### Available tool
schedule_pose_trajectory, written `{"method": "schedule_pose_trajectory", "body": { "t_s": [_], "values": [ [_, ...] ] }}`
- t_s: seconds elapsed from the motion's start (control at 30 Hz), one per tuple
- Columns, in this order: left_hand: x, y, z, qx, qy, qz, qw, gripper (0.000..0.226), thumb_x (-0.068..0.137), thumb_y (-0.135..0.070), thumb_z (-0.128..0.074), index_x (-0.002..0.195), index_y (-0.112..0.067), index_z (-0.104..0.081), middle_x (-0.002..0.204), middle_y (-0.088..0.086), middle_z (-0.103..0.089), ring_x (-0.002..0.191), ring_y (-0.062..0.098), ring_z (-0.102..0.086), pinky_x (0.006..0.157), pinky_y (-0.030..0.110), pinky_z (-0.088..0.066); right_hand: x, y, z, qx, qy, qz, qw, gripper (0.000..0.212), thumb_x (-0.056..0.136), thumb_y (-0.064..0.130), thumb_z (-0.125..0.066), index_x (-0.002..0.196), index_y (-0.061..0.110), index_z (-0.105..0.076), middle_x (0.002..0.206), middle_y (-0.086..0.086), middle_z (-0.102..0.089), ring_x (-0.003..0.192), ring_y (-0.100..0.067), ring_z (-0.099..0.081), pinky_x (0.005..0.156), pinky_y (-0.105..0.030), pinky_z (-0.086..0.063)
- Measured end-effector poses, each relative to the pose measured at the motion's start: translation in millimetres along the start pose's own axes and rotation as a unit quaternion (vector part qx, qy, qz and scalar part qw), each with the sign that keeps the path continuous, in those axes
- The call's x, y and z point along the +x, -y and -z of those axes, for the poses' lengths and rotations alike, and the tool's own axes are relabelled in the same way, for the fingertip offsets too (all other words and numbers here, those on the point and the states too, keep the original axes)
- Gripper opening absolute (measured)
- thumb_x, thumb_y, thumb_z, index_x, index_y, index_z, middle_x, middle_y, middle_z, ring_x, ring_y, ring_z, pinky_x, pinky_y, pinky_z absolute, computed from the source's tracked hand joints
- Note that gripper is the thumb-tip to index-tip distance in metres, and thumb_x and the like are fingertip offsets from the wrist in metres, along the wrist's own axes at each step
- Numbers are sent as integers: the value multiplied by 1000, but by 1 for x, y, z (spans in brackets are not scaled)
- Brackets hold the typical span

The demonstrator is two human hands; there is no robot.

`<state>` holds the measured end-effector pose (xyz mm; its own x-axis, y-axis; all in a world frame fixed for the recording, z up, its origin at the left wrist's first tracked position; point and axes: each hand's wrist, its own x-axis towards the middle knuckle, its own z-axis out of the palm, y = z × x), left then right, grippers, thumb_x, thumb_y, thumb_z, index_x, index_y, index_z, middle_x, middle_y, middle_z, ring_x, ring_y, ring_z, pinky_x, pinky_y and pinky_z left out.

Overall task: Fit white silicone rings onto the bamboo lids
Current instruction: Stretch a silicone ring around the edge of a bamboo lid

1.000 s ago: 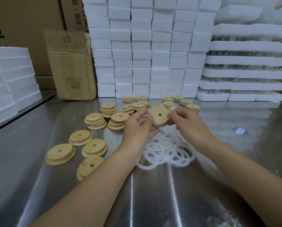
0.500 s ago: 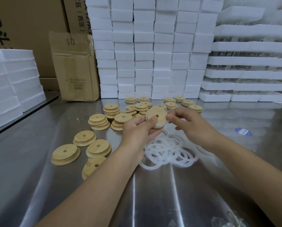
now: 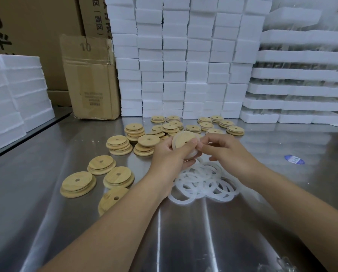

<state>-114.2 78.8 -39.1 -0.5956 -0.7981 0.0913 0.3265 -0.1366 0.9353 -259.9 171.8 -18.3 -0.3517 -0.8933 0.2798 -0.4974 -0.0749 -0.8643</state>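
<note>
Because the bench [image 3: 183,242] is slick steel, anything you set on it may skate, so work held up off it, as you are doing. The lids [image 3: 119,144] stacked on it look light, stiff and hard; take one by its rim, not across the centre hole. The ring pile [image 3: 203,183] just below your hands is soft, floppy and tangled, so one ring will likely drag its neighbours; lift a single strand.

Your left grip [image 3: 168,156] is clenched round one lid [image 3: 183,141], held above the bench just over the pile, thumb on its face. Your right grip [image 3: 227,152] pinches the ring [image 3: 191,155] at that lid's right edge. It should stretch readily and spring back if let go.

Your fingers hide how far round the ring is seated, and the lid's underside cannot be seen. Your left forearm partly covers the near lid [image 3: 113,199].
</note>
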Motion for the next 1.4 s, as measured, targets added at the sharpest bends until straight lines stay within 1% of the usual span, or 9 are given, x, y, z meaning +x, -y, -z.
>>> {"method": "schedule_pose_trajectory", "body": {
  "t_s": [0.13, 0.3, 0.4, 0.5, 0.6, 0.77, 0.93, 1.07, 1.4],
  "values": [
    [2, -2, -1, -23, -59, 14, 998, 15, 97, -28, -79, 107, -16, -80, 99, 3, -84, 86, 13, -79, 71, 23, -63, 0, 3, -1, 33, 19, -24, 999, 22, 102, 20, -65, 81, 19, -73, 113, -1, -77, 101, -12, -69, 91, -32, -49],
    [1, -8, -2, -81, -76, 52, 992, 13, 96, -29, -81, 94, -17, -79, 72, -3, -78, 50, 5, -68, 45, 16, -50, 0, 9, -4, 89, 20, -29, 995, 35, 100, 15, -66, 68, 28, -72, 121, -9, -73, 102, -14, -66, 91, -37, -48],
    [0, -6, -3, -58, -63, 50, 995, 20, 95, -36, -80, 107, -19, -80, 87, -2, -82, 66, 5, -72, 55, 19, -54, -2, 12, -4, 101, 17, -27, 994, 31, 101, 13, -64, 75, 25, -76, 122, -14, -72, 96, -11, -65, 95, -42, -49],
    [0, -8, -3, -66, -54, 60, 995, 28, 94, -39, -80, 117, -22, -79, 98, -4, -80, 85, 10, -68, 67, 24, -49, -2, 11, -1, 99, -12, -27, 995, 17, 102, 19, -64, 92, 15, -78, 114, -1, -78, 100, -10, -69, 98, -42, -52],
    [2, -11, 1, -86, -66, 74, 991, 33, 94, -35, -81, 123, -20, -77, 96, -5, -76, 83, 11, -63, 63, 23, -44, -1, 9, 2, 97, -34, -27, 994, 18, 103, 23, -65, 97, 11, -77, 95, 9, -75, 96, -6, -69, 94, -39, -53],
    [2, -11, 5, -105, -37, 62, 992, 38, 97, -22, -77, 134, -14, -69, 99, -4, -81, 86, 11, -76, 72, 23, -57, -1, 5, -3, 54, -16, -10, 998, 13, 101, 24, -68, 94, 16, -75, 104, 0, -75, 102, -17, -71, 89, -38, -55],
    [3, -13, 4, -134, -18, 57, 989, 23, 105, -17, -65, 126, -24, -70, 104, -1, -82, 78, 9, -78, 68, 23, -59, -2, 4, -6, 57, 12, 43, 997, 9, 93, 20, -80, 97, 16, -73, 98, 0, -75, 85, -12, -69, 74, -23, -55],
    [1, -14, -1, -170, -8, 89, 981, 20, 110, -14, -55, 123, -20, -69, 123, 10, -74, 90, 17, -72, 69, 25, -56, -1, 0, -9, 37, 12, 81, 996, 13, 89, 15, -84, 94, 15, -72, 94, 7, -73, 86, -13, -68, 78, -20, -51],
    [-2, -12, -6, -123, 7, 112, 986, 21, 113, -17, -46, 107, -26, -63, 96, 2, -69, 66, 13, -54, 58, 24, -38, -3, 2, -16, 9, 12, 128, 992, 13, 91, 15, -82, 85, 12, -71, 83, 5, -76, 81, -9, -72, 78, -14, -52]
  ]
}}
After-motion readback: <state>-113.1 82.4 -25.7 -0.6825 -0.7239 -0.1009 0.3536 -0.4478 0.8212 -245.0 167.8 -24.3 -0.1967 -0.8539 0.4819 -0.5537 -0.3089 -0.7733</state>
